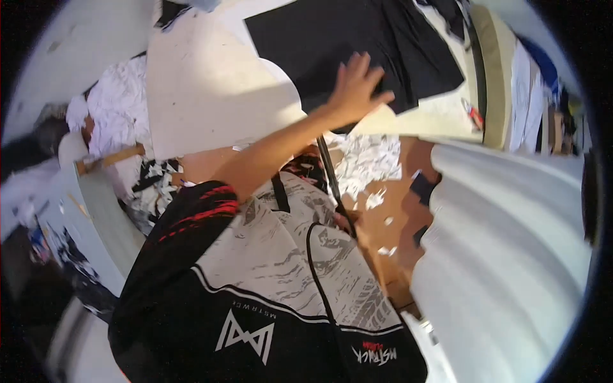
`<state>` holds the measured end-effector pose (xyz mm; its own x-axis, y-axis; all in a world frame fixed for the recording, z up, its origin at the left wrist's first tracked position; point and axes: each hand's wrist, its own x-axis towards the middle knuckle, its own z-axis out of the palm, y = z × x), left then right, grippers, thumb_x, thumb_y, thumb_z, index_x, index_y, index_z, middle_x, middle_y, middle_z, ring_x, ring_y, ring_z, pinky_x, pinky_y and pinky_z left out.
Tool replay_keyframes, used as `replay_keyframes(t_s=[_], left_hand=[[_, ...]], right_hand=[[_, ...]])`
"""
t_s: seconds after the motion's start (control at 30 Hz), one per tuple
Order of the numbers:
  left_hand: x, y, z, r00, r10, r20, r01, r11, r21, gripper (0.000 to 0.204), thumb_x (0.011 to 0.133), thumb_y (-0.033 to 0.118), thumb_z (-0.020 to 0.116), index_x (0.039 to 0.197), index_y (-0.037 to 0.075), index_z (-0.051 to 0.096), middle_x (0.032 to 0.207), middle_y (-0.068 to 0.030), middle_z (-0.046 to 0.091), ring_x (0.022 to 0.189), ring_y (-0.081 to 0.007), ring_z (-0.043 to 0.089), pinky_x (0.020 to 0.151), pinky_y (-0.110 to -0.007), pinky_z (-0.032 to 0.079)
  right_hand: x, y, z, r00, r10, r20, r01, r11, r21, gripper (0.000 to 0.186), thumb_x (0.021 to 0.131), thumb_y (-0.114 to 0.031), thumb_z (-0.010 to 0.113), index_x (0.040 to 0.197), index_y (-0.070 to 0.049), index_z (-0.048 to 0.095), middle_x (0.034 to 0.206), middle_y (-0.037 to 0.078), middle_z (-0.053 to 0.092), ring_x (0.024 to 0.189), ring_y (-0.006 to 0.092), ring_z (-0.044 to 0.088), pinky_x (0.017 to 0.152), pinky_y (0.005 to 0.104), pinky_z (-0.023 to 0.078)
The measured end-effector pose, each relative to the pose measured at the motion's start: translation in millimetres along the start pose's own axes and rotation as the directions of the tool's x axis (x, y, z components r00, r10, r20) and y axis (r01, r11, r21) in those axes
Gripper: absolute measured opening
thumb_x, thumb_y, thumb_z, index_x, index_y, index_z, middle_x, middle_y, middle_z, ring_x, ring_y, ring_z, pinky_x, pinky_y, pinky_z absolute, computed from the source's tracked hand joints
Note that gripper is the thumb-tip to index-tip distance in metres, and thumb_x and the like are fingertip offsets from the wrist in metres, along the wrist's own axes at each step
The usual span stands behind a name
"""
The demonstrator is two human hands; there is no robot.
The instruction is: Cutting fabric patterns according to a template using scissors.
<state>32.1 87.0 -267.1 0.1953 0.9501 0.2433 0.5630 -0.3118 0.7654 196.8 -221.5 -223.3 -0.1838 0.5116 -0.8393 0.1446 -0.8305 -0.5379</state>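
My left hand (357, 89) reaches across to the far side, its fingers spread over a black fabric piece (319, 38). The fabric lies on a pale cream table (211, 96) and is wrinkled to the right of the hand. Nothing shows in the left hand's grasp. Low against my body, a small part of my right hand (345, 222) shows beside a dark bar (329, 169). Its fingers are mostly hidden, and whether it grips the bar I cannot tell.
A small red tool (472, 116) lies near the table's right edge. White scraps (370, 163) cover the brown floor below. Crumpled white cloth (121, 96) is piled at the left, near a white panel (102, 217). Draped white material (504, 255) hangs at the right.
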Motion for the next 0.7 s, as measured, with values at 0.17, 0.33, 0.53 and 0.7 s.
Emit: replay_keyframes(t_s=[0.17, 0.33, 0.53, 0.7], left_hand=[[-25.8, -45.4, -118.6, 0.963, -0.224, -0.149, 0.195, 0.963, -0.187, 0.040, 0.095, 0.029, 0.080, 0.127, 0.006, 0.071, 0.126, -0.0139, 0.072, 0.116, -0.0248, 0.068, 0.099, -0.038, 0.053], [-96.6, -55.1, -138.4, 0.829, -0.544, -0.130, 0.469, 0.803, -0.368, 0.035, 0.103, 0.024, 0.071, 0.126, -0.002, 0.068, 0.099, -0.0092, 0.075, 0.075, -0.0113, 0.068, 0.065, -0.025, 0.052], [-113.5, -5.3, -113.2, 0.514, -0.836, 0.194, 0.758, 0.336, -0.558, 0.036, 0.104, 0.028, 0.070, 0.124, -0.003, 0.067, 0.090, -0.0092, 0.074, 0.055, -0.0100, 0.060, 0.050, -0.025, 0.046], [-98.6, 4.7, -93.2, 0.494, -0.816, 0.299, 0.771, 0.252, -0.585, 0.030, 0.103, 0.027, 0.071, 0.110, -0.002, 0.072, 0.088, -0.0089, 0.075, 0.057, -0.0105, 0.061, 0.052, -0.025, 0.047]], right_hand=[[-3.7, -26.8, 15.2, 0.999, 0.031, 0.035, -0.034, 0.995, 0.092, 0.046, 0.095, -0.048, 0.077, 0.078, -0.006, 0.067, 0.062, -0.001, 0.057, 0.053, 0.0087, 0.050, 0.050, 0.0276, 0.035], [30.7, -49.6, 19.6, 0.993, -0.035, 0.112, 0.014, 0.982, 0.188, 0.047, 0.096, -0.049, 0.076, 0.078, -0.007, 0.066, 0.062, -0.001, 0.056, 0.055, 0.0083, 0.052, 0.052, 0.0274, 0.036], [46.9, -78.0, 39.0, 0.990, -0.081, 0.115, 0.053, 0.972, 0.229, 0.048, 0.096, -0.052, 0.075, 0.078, -0.009, 0.061, 0.065, -0.003, 0.055, 0.057, 0.0081, 0.054, 0.055, 0.0246, 0.040], [51.9, -76.5, 50.9, 0.994, -0.076, 0.076, 0.056, 0.969, 0.240, 0.049, 0.096, -0.052, 0.074, 0.078, -0.009, 0.062, 0.065, -0.002, 0.055, 0.057, 0.0076, 0.055, 0.055, 0.0248, 0.040]])
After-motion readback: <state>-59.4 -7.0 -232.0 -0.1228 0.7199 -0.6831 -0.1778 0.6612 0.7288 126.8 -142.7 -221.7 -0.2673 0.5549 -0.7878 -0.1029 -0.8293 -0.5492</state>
